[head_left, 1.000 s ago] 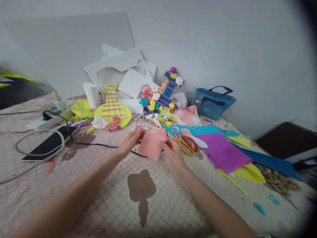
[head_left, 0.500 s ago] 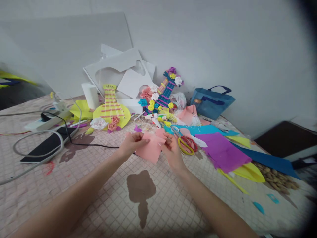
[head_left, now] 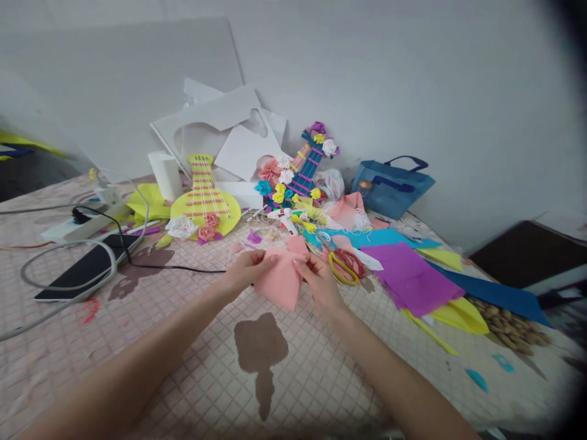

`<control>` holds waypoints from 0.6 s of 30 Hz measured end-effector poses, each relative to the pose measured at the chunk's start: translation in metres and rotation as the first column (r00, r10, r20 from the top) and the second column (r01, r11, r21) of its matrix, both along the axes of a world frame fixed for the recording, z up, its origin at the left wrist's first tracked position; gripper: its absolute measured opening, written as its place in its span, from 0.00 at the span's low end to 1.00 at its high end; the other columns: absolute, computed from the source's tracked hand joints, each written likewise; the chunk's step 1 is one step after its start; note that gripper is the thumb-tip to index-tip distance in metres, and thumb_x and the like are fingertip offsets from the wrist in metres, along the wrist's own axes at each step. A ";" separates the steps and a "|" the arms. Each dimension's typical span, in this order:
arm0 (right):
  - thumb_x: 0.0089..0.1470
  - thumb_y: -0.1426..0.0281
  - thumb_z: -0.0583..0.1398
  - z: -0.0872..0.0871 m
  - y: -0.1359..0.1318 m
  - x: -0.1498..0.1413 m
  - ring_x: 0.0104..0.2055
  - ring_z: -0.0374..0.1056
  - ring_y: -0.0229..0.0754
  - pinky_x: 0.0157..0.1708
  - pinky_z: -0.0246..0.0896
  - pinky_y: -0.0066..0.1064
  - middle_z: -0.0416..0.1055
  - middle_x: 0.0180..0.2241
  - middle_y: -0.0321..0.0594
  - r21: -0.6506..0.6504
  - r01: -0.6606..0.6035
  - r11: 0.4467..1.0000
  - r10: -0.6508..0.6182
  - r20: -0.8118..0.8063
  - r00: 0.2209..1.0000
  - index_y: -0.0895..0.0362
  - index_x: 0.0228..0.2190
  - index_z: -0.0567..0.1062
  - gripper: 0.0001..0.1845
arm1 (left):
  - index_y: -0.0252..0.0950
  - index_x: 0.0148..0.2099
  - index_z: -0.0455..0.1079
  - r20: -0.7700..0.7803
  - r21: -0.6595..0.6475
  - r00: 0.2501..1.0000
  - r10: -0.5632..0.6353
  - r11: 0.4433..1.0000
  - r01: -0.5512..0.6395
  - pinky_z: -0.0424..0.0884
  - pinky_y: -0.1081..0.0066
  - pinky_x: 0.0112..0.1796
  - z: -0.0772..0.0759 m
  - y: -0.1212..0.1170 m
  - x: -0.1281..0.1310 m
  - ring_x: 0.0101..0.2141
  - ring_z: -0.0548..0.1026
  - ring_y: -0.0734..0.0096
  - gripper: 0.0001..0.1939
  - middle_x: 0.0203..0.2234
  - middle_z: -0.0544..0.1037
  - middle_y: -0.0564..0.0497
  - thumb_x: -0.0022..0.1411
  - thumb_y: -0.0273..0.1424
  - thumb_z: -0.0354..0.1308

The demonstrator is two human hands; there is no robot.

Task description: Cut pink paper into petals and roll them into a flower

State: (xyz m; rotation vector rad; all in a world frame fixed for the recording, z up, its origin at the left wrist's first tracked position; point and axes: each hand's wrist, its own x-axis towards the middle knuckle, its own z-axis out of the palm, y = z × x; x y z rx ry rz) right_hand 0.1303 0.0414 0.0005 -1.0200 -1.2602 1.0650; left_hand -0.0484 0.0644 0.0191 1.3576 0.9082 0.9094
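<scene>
A pink sheet of felt [head_left: 280,282] is held up just above the checked cloth between both my hands. My left hand [head_left: 245,270] pinches its upper left edge with closed fingers. My right hand [head_left: 318,278] pinches its upper right edge, fingers closed too. The sheet is bunched together at the top between the two hands and hangs to a point below. Red and yellow scissors [head_left: 346,264] lie right of my right hand.
Purple [head_left: 408,276], blue [head_left: 490,293] and yellow [head_left: 461,318] felt sheets lie at the right. A yellow felt guitar [head_left: 206,201], a flowered blue guitar [head_left: 302,174], white boards and a blue bag [head_left: 389,186] stand behind. A phone [head_left: 87,266], cables and power strip are left.
My hands have come closer together, so the pink sheet has folded from nearly flat into a bunched, pointed shape. Nothing else has moved.
</scene>
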 end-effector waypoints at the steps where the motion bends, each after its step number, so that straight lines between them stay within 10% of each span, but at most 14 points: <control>1: 0.49 0.60 0.61 0.000 0.000 0.001 0.24 0.52 0.33 0.23 0.46 0.25 0.56 0.21 0.30 0.015 0.011 1.000 -0.011 0.019 1.000 0.57 0.22 0.66 0.15 | 0.31 0.28 0.68 -0.001 -0.002 1.000 -0.002 1.000 0.002 0.55 0.77 0.22 -0.001 0.000 0.001 0.22 0.64 0.78 0.19 0.20 0.69 0.55 0.50 0.45 0.62; 18: 0.52 0.58 0.58 0.000 0.005 0.006 0.22 0.49 0.32 0.22 0.44 0.26 0.52 0.19 0.29 0.063 0.048 0.997 -0.055 0.110 0.992 0.56 0.20 0.63 0.18 | 0.31 0.30 0.68 0.058 -0.064 0.998 -0.025 0.998 0.028 0.63 0.75 0.26 -0.005 0.001 0.001 0.27 0.70 0.73 0.18 0.25 0.73 0.52 0.45 0.41 0.65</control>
